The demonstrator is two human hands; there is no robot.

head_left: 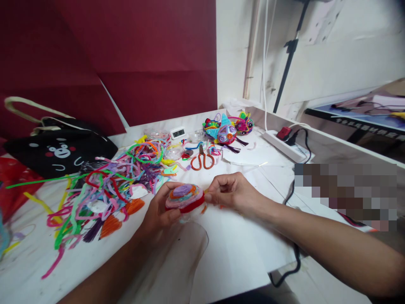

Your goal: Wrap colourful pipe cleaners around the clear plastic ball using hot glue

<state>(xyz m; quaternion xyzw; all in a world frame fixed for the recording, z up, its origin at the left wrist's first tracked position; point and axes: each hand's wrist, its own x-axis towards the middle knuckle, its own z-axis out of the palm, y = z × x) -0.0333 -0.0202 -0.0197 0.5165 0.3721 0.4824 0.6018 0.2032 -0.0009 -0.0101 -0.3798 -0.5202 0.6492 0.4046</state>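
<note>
Head view, left fingers (pixel 169 217) grasping multicoloured round piece (pixel 185 195), right fingers (pixel 221 198) pinched at its edge

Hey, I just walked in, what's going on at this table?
Someone is working on a round piece banded in purple, orange, pink and red. The left hand holds it; the right hand has its fingertips pinched at its edge, but I can't tell what's between them. The scissors lie beyond, beside a heap of fuzzy strips, with colourful ornaments farther back.
</note>
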